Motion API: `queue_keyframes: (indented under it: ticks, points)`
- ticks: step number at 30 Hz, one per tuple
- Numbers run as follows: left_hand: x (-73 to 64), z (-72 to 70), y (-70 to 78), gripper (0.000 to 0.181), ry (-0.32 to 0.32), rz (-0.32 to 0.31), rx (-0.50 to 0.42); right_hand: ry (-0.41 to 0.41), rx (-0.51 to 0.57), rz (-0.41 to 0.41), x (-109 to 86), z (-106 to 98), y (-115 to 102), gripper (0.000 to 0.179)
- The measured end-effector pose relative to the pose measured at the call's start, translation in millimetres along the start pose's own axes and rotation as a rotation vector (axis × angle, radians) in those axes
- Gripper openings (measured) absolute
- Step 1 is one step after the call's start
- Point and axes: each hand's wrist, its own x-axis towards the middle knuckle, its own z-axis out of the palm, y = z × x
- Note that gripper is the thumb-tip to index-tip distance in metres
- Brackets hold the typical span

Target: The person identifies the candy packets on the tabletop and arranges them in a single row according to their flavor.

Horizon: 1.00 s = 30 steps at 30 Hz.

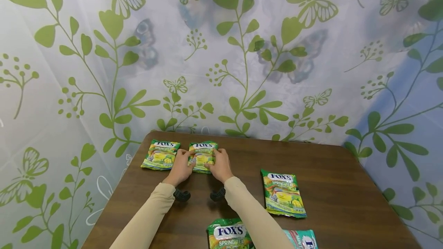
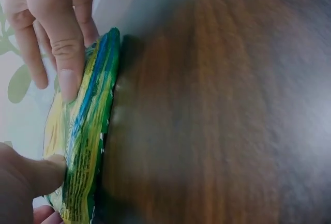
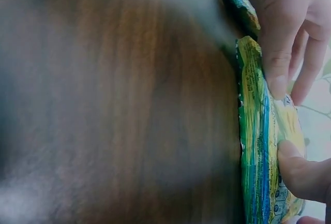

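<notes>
In the head view, a green and yellow Fox's Spring Tea candy bag [image 1: 203, 157] lies near the table's far edge, with a hand at each side. My left hand [image 1: 182, 166] grips its left edge, and my right hand [image 1: 220, 165] grips its right edge. The left wrist view shows the bag's crimped near side [image 2: 88, 131], the left thumb [image 2: 49, 175] pressing its top and the right hand's fingers [image 2: 64, 48] across from it. Seen from the right wrist, the right thumb [image 3: 296, 164] lies on the bag [image 3: 258, 141]. A matching candy bag [image 1: 161, 155] sits just left of the left hand.
Another Spring Tea bag [image 1: 283, 194] lies to the right on the brown wooden table [image 1: 328, 180]. Nearer, a Spring Tea bag [image 1: 230, 235] and a teal candy bag [image 1: 304, 238] are partly covered by the right sleeve. A leaf-patterned curtain [image 1: 221, 57] hangs behind.
</notes>
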Motion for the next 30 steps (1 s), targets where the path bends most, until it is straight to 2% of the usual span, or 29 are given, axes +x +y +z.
queue_keyframes:
  ticks: [4,8,13,15,16,18,21,23,27,30]
  points:
    - [-3.2,0.0,5.2,0.047,0.027,0.073,0.062,0.020,-0.043,-0.065,-3.2,-3,2,0.075]
    - [-3.9,1.3,5.1,0.043,0.079,0.145,0.051,0.033,-0.086,-0.115,-7.7,-6,2,0.075]
    - [10.0,23.1,-32.8,0.043,0.170,0.295,0.044,0.060,-0.135,-0.136,-16.5,-14,0,0.076]
    - [11.3,26.8,-38.5,0.047,0.176,0.321,0.053,0.077,-0.149,-0.146,-21.3,-19,-1,0.076]
    - [9.5,25.8,-36.0,0.049,0.178,0.327,0.057,0.085,-0.161,-0.156,-23.5,-22,-2,0.075]
    - [0.4,16.4,-18.6,0.049,0.169,0.332,0.062,0.092,-0.192,-0.182,-27.8,-28,-3,0.075]
    - [-19.9,-3.0,19.5,0.049,0.161,0.324,0.087,0.103,-0.251,-0.227,-34.9,-40,-4,0.075]
    - [-30.7,-12.2,39.1,0.051,0.151,0.306,0.113,0.108,-0.280,-0.255,-40.5,-48,-4,0.077]
    - [-43.8,-17.0,57.4,0.058,0.123,0.255,0.193,0.108,-0.286,-0.300,-55.2,-64,-3,0.083]
    - [-53.0,-16.4,64.1,0.062,0.118,0.253,0.204,0.104,-0.284,-0.317,-69.4,-73,-3,0.086]
